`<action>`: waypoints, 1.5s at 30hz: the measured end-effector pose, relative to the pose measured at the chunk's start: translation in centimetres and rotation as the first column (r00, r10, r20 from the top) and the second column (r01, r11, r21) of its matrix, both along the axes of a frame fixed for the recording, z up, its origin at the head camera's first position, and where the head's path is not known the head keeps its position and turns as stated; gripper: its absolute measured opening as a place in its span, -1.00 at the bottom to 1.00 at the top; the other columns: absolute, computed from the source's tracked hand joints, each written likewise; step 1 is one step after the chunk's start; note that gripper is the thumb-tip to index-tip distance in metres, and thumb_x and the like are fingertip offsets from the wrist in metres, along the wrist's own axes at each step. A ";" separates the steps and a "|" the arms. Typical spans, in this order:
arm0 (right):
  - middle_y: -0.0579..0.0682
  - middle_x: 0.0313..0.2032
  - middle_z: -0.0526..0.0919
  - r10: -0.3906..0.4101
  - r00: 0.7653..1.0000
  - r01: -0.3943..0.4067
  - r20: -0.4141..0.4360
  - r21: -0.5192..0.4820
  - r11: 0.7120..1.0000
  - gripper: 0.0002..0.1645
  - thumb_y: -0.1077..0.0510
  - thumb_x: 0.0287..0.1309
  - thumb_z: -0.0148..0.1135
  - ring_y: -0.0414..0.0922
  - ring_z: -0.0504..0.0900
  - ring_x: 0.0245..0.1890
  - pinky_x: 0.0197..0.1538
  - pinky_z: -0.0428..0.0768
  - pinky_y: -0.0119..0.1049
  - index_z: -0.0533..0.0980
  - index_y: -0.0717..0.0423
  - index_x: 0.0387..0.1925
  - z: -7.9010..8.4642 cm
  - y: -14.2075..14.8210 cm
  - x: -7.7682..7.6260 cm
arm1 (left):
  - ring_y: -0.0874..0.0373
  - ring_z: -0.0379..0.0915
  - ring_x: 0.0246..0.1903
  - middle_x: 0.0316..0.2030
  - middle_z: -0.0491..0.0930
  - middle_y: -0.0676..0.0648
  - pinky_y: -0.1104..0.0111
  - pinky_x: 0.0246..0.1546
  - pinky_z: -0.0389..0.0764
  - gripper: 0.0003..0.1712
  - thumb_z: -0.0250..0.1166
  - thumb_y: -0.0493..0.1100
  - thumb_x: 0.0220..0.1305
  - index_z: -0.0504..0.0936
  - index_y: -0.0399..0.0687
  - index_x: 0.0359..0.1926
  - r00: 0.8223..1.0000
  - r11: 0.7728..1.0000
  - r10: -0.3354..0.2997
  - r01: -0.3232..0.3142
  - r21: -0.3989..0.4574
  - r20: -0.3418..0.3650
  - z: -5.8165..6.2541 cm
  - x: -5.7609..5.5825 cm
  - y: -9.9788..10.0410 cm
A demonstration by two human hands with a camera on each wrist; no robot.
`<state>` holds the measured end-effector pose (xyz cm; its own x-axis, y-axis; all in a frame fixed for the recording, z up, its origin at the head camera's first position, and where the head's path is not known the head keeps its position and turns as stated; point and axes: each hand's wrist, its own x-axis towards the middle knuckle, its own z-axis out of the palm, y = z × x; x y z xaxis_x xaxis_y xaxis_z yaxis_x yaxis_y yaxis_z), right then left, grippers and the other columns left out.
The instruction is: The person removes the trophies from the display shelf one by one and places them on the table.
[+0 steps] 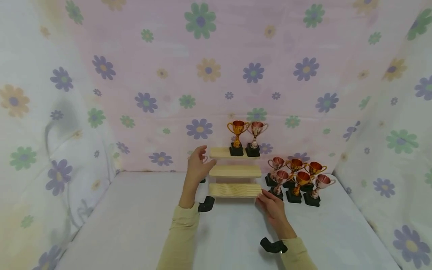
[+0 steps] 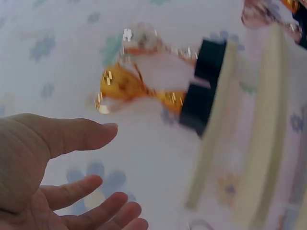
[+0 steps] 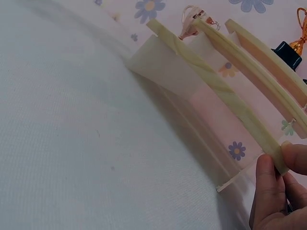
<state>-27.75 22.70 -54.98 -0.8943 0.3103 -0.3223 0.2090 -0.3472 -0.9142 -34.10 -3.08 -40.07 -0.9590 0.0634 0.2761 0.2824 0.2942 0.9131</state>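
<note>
A three-step wooden display stand (image 1: 235, 171) with clear side panels stands on the table. A gold trophy cup (image 1: 237, 129) and a rose-gold trophy cup (image 1: 256, 131), both on black bases, stand side by side on its top step. My left hand (image 1: 198, 165) is beside the stand's upper left end; in the left wrist view the thumb (image 2: 86, 134) and fingers are apart, holding nothing. My right hand (image 1: 272, 208) pinches the right end of the bottom step (image 3: 240, 110) between thumb and fingers. Another trophy, mostly hidden, stands behind my left hand.
Several gold and rose-gold trophy cups (image 1: 294, 189) stand in two rows on the white-covered table (image 1: 135, 225), right of the stand. Flower-printed cloth (image 1: 216, 86) hangs behind and at both sides.
</note>
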 end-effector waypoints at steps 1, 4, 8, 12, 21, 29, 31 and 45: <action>0.34 0.38 0.37 -0.002 1.000 0.002 -0.001 -0.006 1.000 -0.36 0.33 0.37 0.22 -0.29 0.67 -0.12 0.06 0.69 -0.43 0.31 0.35 0.42 0.0 -0.1 0.0 | -0.36 0.36 0.24 0.26 0.41 -0.43 -0.12 0.30 0.47 -0.24 0.40 -0.26 0.24 0.33 -0.38 0.40 1.000 1.000 -0.021 0.021 -0.002 -0.009 0.6 -0.1 0.6; 0.34 0.38 0.36 -0.010 1.000 0.010 -0.004 -0.024 1.000 -0.36 0.34 0.37 0.22 -0.29 0.68 -0.14 0.07 0.69 -0.41 0.31 0.36 0.42 0.1 -0.4 0.0 | -0.32 0.30 0.31 0.35 0.35 -0.39 -0.10 0.36 0.42 -0.15 0.44 -0.23 0.24 0.26 -0.32 0.46 0.997 0.998 -0.061 0.061 -0.004 -0.041 2.3 -0.7 2.6; 0.35 0.38 0.36 -0.011 1.000 0.010 -0.014 -0.030 0.999 -0.37 0.35 0.38 0.20 -0.29 0.67 -0.13 0.09 0.68 -0.41 0.31 0.38 0.42 0.1 -0.7 0.1 | -0.26 0.26 0.35 0.38 0.32 -0.35 -0.03 0.41 0.39 -0.09 0.47 -0.23 0.23 0.20 -0.25 0.50 0.994 0.994 -0.088 0.092 0.057 -0.065 3.5 -2.7 4.9; 0.35 0.38 0.36 -0.005 1.000 0.004 -0.017 -0.023 1.000 -0.38 0.34 0.39 0.19 -0.27 0.67 -0.10 0.09 0.68 -0.41 0.31 0.38 0.42 0.0 -0.9 0.0 | -0.23 0.30 0.33 0.34 0.35 -0.31 0.01 0.37 0.45 -0.08 0.50 -0.20 0.21 0.23 -0.19 0.49 0.993 0.988 -0.105 0.110 0.106 -0.046 3.4 -5.0 6.7; 0.36 0.35 0.40 0.010 1.000 -0.010 -0.026 -0.005 1.000 -0.39 0.33 0.37 0.22 -0.21 0.67 -0.06 0.07 0.70 -0.39 0.34 0.37 0.40 -0.1 -0.9 -0.4 | -0.16 0.45 0.20 0.21 0.47 -0.26 0.09 0.25 0.58 -0.14 0.54 -0.22 0.17 0.32 -0.19 0.43 0.997 0.978 -0.068 0.076 0.196 -0.048 2.5 -8.0 7.9; 0.37 0.36 0.39 0.003 1.000 -0.003 -0.017 -0.018 1.000 -0.38 0.34 0.37 0.23 -0.19 0.67 -0.06 0.10 0.69 -0.35 0.34 0.38 0.40 -0.2 -1.2 -0.4 | -0.14 0.52 0.10 0.11 0.55 -0.26 0.11 0.15 0.65 -0.28 0.52 -0.26 0.18 0.44 -0.17 0.34 0.989 0.959 -0.127 0.141 0.245 -0.071 2.2 -9.5 8.0; 0.36 0.35 0.40 -0.002 1.000 0.001 -0.009 -0.016 1.000 -0.39 0.34 0.37 0.23 -0.18 0.67 -0.04 0.11 0.69 -0.34 0.34 0.37 0.39 -0.2 -1.3 -0.4 | -0.14 0.54 0.09 0.10 0.58 -0.26 0.11 0.12 0.67 -0.35 0.51 -0.25 0.21 0.49 -0.17 0.29 0.987 0.963 -0.141 0.154 0.222 -0.075 2.1 -9.7 8.0; 0.35 0.37 0.38 -0.005 1.000 0.005 -0.010 0.003 1.000 -0.38 0.31 0.38 0.23 -0.21 0.66 -0.04 0.10 0.69 -0.38 0.33 0.36 0.41 0.1 0.0 0.0 | -0.13 0.63 0.03 0.04 0.63 -0.26 0.17 0.03 0.73 -0.46 0.49 -0.29 0.21 0.57 -0.20 0.20 0.985 0.950 -0.107 0.142 0.276 -0.139 1.1 -8.6 7.2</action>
